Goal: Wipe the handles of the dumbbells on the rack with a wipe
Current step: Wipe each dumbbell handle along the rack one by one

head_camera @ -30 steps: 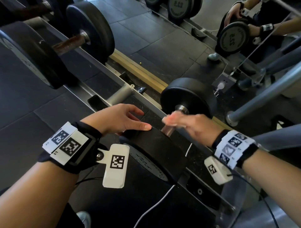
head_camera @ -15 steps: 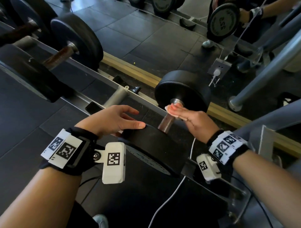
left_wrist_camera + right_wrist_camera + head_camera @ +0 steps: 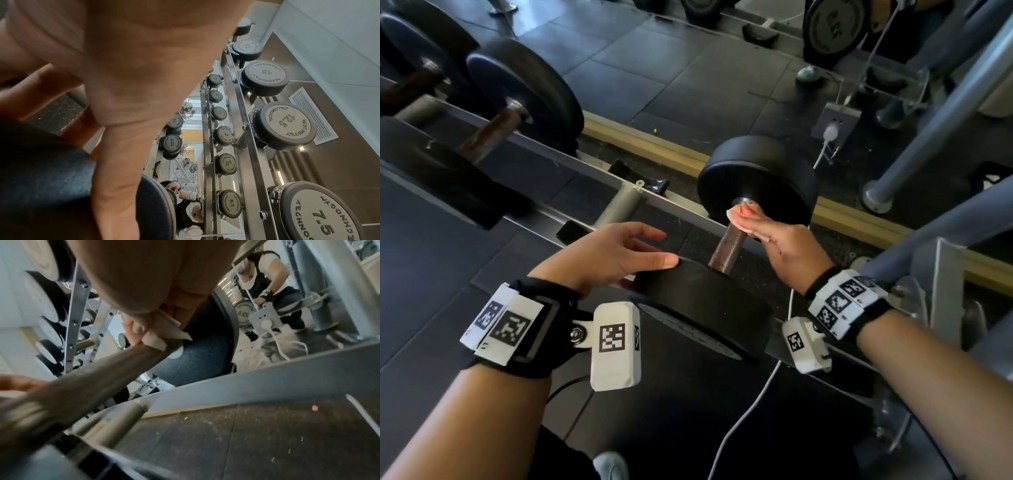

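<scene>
- Right hand [image 3: 787, 245] curled round a pale folded wipe [image 3: 739, 216], pressing it against the far end of the brown knurled metal handle [image 3: 726, 248] of the nearest black rubber dumbbell [image 3: 709, 308].
- Wipe sat right where handle met the far black head [image 3: 760, 171]; right-wrist view showed the fingers [image 3: 135, 331] pinching the wipe [image 3: 162, 337] onto the bar [image 3: 102, 369].
- Left hand [image 3: 606, 255] rested on the near head's top edge, fingers mostly straight and spread, thumb tip touching the rubber rim; held nothing.
- Left-wrist view mostly filled by the palm [image 3: 123, 65] over the dark near head [image 3: 41, 170].
- Dumbbell lay across the grey steel rack rails [image 3: 599, 178], low tier, handle pointing away from the person.
- Second black dumbbell with rusty brown handle [image 3: 493, 130] lay on the same rails to the left, well apart from both hands.
- Left-wrist view showed upper tiers of round grey-faced dumbbells [image 3: 285, 125] marked 15, 12.5, 7.5.
- White cable [image 3: 743, 421] ran below the rack.
- Black rubber floor tiles [image 3: 654, 68] behind.
</scene>
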`<move>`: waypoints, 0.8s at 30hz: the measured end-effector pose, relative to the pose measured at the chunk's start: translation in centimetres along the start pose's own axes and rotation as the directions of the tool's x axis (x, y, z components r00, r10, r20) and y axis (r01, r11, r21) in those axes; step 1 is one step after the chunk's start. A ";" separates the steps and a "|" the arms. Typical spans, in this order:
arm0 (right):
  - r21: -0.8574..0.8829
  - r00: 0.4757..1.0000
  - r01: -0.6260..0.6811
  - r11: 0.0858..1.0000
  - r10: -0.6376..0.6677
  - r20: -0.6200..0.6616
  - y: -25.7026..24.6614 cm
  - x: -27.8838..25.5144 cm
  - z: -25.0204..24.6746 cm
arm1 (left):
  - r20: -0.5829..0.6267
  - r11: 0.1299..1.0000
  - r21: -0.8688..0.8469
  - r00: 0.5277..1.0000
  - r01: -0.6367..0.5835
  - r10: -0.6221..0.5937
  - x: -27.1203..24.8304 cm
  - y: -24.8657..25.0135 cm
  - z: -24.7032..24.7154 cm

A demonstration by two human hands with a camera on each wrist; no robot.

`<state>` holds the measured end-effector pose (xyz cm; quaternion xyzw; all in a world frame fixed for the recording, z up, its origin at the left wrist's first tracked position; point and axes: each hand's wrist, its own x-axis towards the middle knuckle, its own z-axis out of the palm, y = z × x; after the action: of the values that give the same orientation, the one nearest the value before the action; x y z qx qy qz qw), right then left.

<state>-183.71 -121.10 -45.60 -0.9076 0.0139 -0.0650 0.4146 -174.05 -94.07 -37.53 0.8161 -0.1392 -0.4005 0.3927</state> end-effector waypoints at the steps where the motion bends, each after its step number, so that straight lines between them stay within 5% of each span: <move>1: 0.027 1.000 -0.012 1.000 0.012 -0.006 -0.1 -0.4 0.5 | 0.000 1.000 -0.001 1.000 -0.002 0.002 0.0 0.0 0.0; 7: 0.042 0.964 0.159 0.986 -0.165 0.209 -0.1 -4.0 2.0 | 0.008 1.000 0.001 1.000 0.000 0.000 0.1 0.0 -0.1; 15: -0.018 0.997 0.030 0.999 -0.029 0.066 -0.1 -1.3 -0.3 | -0.001 1.000 0.010 1.000 -0.008 0.008 -0.2 -0.3 0.1; 19: -0.081 0.976 0.160 0.984 -0.145 0.161 -0.7 -4.8 1.6 | -0.003 1.000 0.016 1.000 -0.005 0.006 -0.3 -0.2 0.1; 21: 0.062 0.986 0.068 0.996 -0.077 0.146 -0.5 -5.4 1.3 | 0.007 1.000 0.024 1.000 -0.001 0.001 -0.2 -0.1 0.0; 24: 0.418 0.969 -0.181 0.890 0.235 -0.080 0.0 -5.1 0.6 | 0.017 1.000 0.026 1.000 -0.015 0.015 -0.1 -0.1 -0.1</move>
<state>-188.68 -120.27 -46.54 -0.7882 0.1240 -0.0800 0.5974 -174.03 -93.88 -37.46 0.8166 -0.1540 -0.4027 0.3837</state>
